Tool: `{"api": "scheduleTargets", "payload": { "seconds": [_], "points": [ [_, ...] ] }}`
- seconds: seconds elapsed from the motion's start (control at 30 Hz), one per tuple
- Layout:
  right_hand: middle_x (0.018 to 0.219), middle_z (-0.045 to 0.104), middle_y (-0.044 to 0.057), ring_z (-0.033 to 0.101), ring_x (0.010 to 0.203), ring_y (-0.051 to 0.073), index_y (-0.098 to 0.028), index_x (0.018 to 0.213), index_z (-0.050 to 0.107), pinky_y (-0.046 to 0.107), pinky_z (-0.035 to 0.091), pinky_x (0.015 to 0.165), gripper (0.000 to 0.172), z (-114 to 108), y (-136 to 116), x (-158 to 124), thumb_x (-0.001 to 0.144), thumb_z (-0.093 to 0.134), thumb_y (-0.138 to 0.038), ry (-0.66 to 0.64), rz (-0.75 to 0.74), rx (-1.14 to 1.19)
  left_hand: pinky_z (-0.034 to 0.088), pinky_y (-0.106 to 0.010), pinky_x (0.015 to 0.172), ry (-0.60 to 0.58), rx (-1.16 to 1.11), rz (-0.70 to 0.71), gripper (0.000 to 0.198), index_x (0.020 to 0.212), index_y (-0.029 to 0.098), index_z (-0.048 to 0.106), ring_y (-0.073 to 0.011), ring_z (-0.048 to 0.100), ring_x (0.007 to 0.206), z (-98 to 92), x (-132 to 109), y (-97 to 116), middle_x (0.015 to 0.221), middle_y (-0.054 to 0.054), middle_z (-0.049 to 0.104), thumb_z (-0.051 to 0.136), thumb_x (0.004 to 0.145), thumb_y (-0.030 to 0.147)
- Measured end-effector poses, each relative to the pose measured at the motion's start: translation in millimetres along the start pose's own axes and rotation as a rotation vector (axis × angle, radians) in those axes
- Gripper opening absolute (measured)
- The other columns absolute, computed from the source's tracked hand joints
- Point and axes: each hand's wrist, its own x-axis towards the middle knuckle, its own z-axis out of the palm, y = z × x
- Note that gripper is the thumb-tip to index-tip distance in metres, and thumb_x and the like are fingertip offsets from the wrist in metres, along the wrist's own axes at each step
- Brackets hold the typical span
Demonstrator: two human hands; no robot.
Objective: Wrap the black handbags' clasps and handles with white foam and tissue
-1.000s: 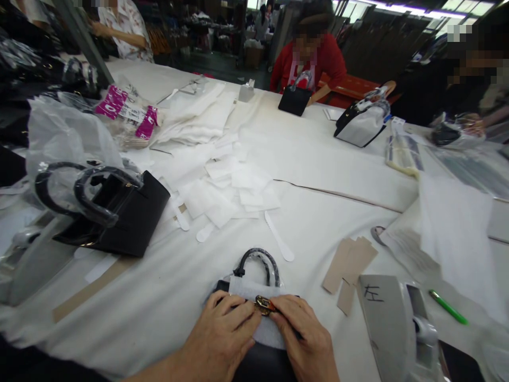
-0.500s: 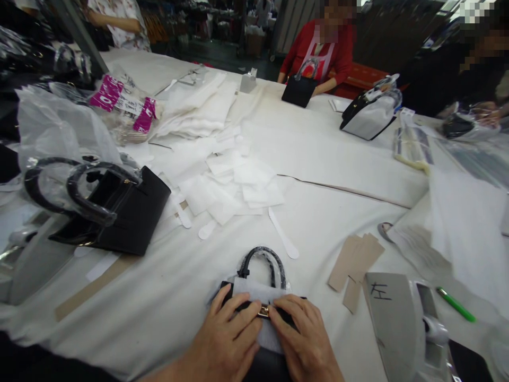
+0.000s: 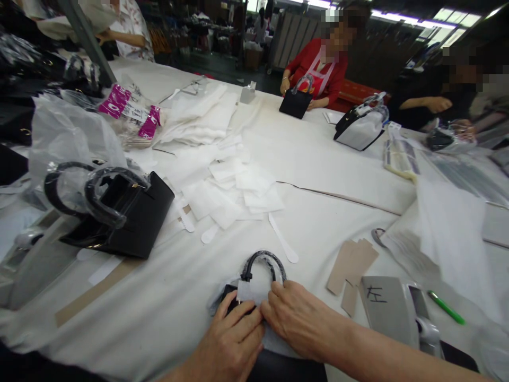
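Note:
A black handbag (image 3: 288,369) is at the near edge of the table in front of me, its handles (image 3: 265,257) standing up in clear wrap. White tissue (image 3: 274,339) lies over part of its front and top. My left hand (image 3: 234,334) grips the upper left of the bag, its bent fingers pressed on the strap by the clasp. Over the upper right, my right hand (image 3: 296,318) has its fingers closed in a pinch beside the left fingertips. The clasp is mostly hidden behind my fingers.
Left stands another black handbag (image 3: 135,223) with wrapped handles. White padding sheets (image 3: 226,191) lie mid-table. Right are brown cards (image 3: 352,270), a grey tape dispenser (image 3: 384,305) and a green cutter (image 3: 446,307). Across the table, a person in red (image 3: 338,69) holds a small black bag (image 3: 295,103).
My right hand has turned over and closed, its forearm now reaching in from the right. The left hand stays on the bag. The view has tilted up slightly.

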Motion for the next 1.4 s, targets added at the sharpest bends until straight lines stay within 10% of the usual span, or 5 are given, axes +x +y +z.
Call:
{"api": "scheduleTargets", "payload": {
  "seconds": [0.33, 0.63, 0.9, 1.03, 1.4],
  "points": [
    [0.056, 0.065, 0.003, 0.061, 0.045, 0.023, -0.023, 0.064, 0.063, 0.034, 0.010, 0.044, 0.020, 12, -30, 9, 0.077, 0.059, -0.008, -0.151, 0.421, 0.185, 0.054, -0.040, 0.092, 0.380, -0.240, -0.081, 0.019, 0.094, 0.014, 0.059, -0.0191, 0.064, 0.084, 10.7, -19, -6, 0.080, -0.008, 0.065, 0.045, 0.087, 0.004],
    [0.049, 0.062, 0.001, 0.062, 0.043, 0.021, -0.022, 0.066, 0.054, 0.029, 0.028, 0.045, 0.024, 53, -62, 9, 0.088, 0.048, -0.017, 0.208, 0.832, 0.157, 0.052, -0.035, 0.085, 0.471, -0.388, -0.222, 0.018, 0.087, 0.017, 0.056, -0.0174, 0.058, 0.079, 6.2, -20, -9, 0.077, -0.005, 0.058, 0.040, 0.091, 0.007],
    [0.055, 0.066, 0.003, 0.066, 0.051, 0.021, -0.022, 0.067, 0.056, 0.027, 0.030, 0.047, 0.033, 44, -58, 9, 0.095, 0.040, -0.028, 0.142, 0.958, 0.332, 0.046, -0.035, 0.094, 0.447, -0.618, -0.862, 0.027, 0.112, 0.021, 0.052, -0.0215, 0.057, 0.107, 18.4, -31, -14, 0.110, -0.008, 0.060, 0.035, 0.099, 0.037],
    [0.051, 0.059, 0.000, 0.057, 0.047, 0.016, -0.023, 0.059, 0.052, 0.026, 0.035, 0.048, 0.050, 34, -42, -19, 0.096, 0.033, -0.050, 0.395, 1.065, 0.584, 0.036, -0.041, 0.107, 0.421, -0.830, -1.031, 0.048, 0.118, 0.019, 0.052, -0.0266, 0.050, 0.121, 8.7, -32, -32, 0.127, -0.012, 0.055, 0.038, 0.093, 0.059],
    [0.126, 0.062, 0.011, 0.055, 0.121, 0.028, -0.020, 0.124, 0.050, 0.040, 0.044, 0.101, 0.063, 87, -64, -43, 0.081, 0.041, -0.066, 0.539, 1.385, 1.192, 0.022, -0.039, 0.116, 0.296, -1.213, -1.206, 0.064, 0.132, 0.023, 0.048, -0.0274, 0.030, 0.139, 22.5, -30, -28, 0.148, -0.009, 0.038, 0.055, 0.084, 0.064]
  ]
}}
